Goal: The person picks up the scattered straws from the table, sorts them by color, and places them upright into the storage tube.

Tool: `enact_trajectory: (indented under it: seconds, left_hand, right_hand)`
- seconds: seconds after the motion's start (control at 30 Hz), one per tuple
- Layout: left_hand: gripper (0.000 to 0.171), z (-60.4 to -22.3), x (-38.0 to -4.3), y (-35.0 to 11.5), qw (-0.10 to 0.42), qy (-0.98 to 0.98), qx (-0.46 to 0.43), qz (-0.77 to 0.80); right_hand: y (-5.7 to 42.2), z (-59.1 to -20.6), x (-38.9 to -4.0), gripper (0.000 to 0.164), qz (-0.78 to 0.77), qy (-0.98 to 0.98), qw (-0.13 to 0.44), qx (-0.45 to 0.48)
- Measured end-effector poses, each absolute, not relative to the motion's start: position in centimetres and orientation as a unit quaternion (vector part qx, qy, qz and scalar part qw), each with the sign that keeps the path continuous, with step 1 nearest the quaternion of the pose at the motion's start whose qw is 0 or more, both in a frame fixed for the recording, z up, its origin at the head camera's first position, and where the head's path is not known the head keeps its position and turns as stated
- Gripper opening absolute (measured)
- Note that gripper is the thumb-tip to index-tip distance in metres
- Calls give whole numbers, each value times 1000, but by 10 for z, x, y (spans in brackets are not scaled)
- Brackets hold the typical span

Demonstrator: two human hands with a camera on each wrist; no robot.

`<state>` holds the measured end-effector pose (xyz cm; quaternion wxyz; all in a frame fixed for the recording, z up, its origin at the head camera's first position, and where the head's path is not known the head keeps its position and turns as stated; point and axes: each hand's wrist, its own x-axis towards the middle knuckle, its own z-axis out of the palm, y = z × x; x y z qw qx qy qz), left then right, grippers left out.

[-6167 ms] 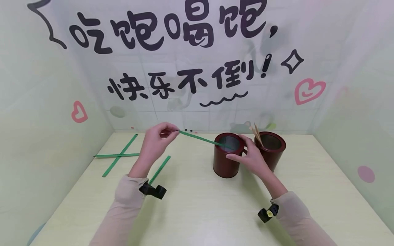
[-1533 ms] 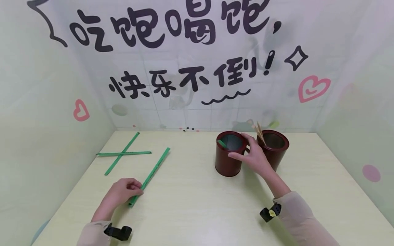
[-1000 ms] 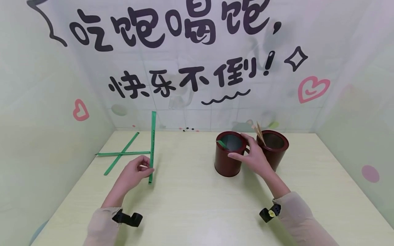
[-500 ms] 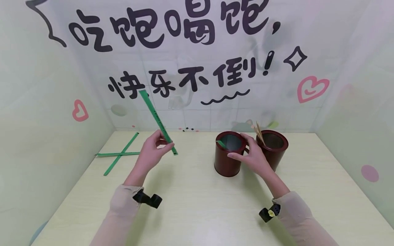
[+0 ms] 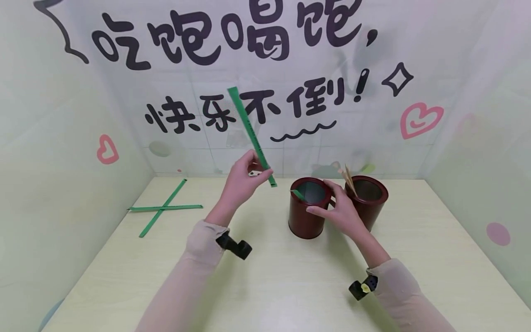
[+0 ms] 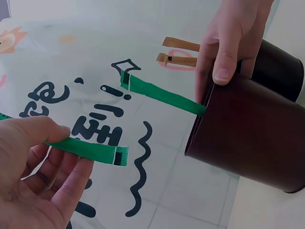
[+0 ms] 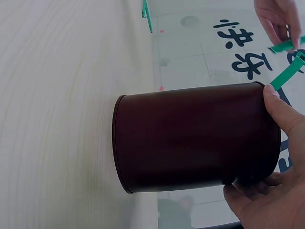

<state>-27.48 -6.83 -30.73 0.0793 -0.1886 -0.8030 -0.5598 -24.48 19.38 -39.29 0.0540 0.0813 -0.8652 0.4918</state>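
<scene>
Raised in front of the back wall, my left hand point(image 5: 244, 183) pinches a narrow green stick packet point(image 5: 250, 129) near its lower end, thumb against fingers. The packet stands tilted, its upper end leaning left. My right hand point(image 5: 343, 213) grips the upper side of a dark red canister point(image 5: 306, 220), thumb at the rim in the right wrist view. That canister is upright on the table, left of a second one. Inside it leans another green packet point(image 6: 164, 97), whose end sticks out over the rim; its lower part is hidden.
Two green packets point(image 5: 163, 208) lie crossed on the table point(image 5: 265, 286) at the left. Close behind the right hand stands a second dark red canister point(image 5: 369, 213) holding several brown sticks point(image 5: 349, 182). White printed walls enclose the back and sides.
A green packet went into the near canister. Then my left hand picked another off the table and carried it up and right, toward the canister. The right hand has kept its grip.
</scene>
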Motion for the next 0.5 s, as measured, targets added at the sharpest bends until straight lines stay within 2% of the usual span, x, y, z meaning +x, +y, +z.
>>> enact_trajectory:
  seconds: [0.3,0.5]
  left_hand:
    - [16,-303,-285,-26,74,-790,-235,-561]
    - [18,-307,-291,-5,24,-811,-242,-533]
  right_hand:
    - [194,-394,-246,90,496,-862,60,87]
    - [194,-394,-247,89,495,-862,60,89]
